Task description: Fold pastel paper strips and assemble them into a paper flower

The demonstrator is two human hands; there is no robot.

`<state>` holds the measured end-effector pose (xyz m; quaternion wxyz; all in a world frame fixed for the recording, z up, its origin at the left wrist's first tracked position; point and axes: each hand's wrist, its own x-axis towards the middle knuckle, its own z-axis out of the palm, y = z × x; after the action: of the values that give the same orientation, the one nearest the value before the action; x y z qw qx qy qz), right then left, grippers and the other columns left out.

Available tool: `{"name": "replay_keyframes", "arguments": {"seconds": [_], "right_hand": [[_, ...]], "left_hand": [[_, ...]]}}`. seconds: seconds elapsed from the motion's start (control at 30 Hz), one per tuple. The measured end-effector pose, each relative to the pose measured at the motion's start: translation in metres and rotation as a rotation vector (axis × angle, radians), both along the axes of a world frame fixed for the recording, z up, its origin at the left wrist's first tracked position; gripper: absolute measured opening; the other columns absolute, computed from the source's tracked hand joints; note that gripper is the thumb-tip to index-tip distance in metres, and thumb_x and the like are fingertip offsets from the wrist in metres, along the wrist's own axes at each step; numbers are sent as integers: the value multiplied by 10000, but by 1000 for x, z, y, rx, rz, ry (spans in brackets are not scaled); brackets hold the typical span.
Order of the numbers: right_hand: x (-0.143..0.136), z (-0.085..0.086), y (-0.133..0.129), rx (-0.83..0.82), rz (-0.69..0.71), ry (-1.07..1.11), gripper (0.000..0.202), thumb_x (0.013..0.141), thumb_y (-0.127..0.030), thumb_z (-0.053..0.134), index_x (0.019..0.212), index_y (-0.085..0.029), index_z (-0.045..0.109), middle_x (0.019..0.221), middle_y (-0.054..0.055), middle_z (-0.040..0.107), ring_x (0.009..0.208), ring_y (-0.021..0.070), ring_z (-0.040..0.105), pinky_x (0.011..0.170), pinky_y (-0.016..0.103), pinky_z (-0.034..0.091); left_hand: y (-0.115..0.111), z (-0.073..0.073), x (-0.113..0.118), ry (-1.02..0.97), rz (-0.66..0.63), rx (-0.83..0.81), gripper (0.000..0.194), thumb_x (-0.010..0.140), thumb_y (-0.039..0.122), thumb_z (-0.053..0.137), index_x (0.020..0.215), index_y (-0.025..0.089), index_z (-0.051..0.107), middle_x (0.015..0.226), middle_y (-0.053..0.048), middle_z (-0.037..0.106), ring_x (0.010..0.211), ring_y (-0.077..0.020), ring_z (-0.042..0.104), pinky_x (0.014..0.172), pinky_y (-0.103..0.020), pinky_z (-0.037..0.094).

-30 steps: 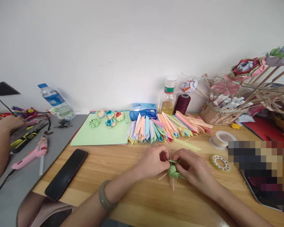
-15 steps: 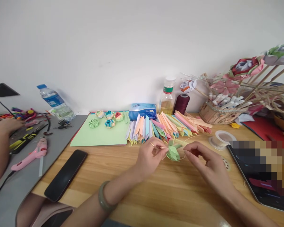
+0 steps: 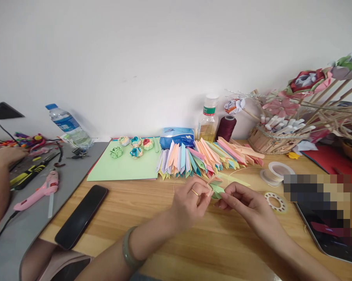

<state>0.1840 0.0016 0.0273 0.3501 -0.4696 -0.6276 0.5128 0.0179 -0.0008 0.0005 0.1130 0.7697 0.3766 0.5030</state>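
Between my two hands, above the wooden table, is a green folded-paper flower (image 3: 216, 191) with a pinkish piece of paper on its upper side. My left hand (image 3: 189, 199), a ring on one finger, pinches it from the left. My right hand (image 3: 248, 203) has thumb and fingers closed on its right edge. The fingers cover part of the flower. A thin pale thread (image 3: 246, 169) runs from the white spool (image 3: 277, 173) toward the hands. Just behind them lies a row of colourful folded-paper strips (image 3: 182, 160).
Finished paper flowers (image 3: 136, 152) rest on green paper sheets (image 3: 120, 168). A phone (image 3: 81, 216), pink glue gun (image 3: 41, 191) and tilted water bottle (image 3: 69, 125) are leftward. Rightward stand a maroon thread cone (image 3: 226, 128), a basket (image 3: 264, 140) and a tablet (image 3: 319, 226). Another person's hand (image 3: 10, 155) is far left.
My right hand has moved left and down from beside the flower onto its edge. The flower has turned, showing pinkish paper, and a ring-shaped disc by the spool is now uncovered.
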Motion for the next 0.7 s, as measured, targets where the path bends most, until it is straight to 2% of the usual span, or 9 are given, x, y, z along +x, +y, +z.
{"name": "replay_keyframes", "arguments": {"seconds": [0.23,0.47,0.7], "right_hand": [[1,-3,-1,87,-58,-37,304,765,-457,525,618,-191,504,595,-9,534,585,141,494,535,247,380],[2,-4,-1,115,-53,8,287,783,-443,512,636,-196,506,598,-14,518,591,138,479,557,247,386],[3,-6,0,117,-41,14,283,796,-437,500,638,-204,481,590,-16,485,579,132,448,547,245,365]], "left_hand": [[-1,1,6,-222,-38,-100,121,782,84,487,782,191,430,744,-6,467,698,-110,499,597,-225,416],[-1,-7,6,-395,-81,-274,55,823,170,469,794,193,429,790,-21,471,766,-136,517,694,-297,437],[0,-6,9,-557,-143,-389,78,833,216,473,778,185,426,800,-9,452,696,-105,539,641,-261,466]]}}
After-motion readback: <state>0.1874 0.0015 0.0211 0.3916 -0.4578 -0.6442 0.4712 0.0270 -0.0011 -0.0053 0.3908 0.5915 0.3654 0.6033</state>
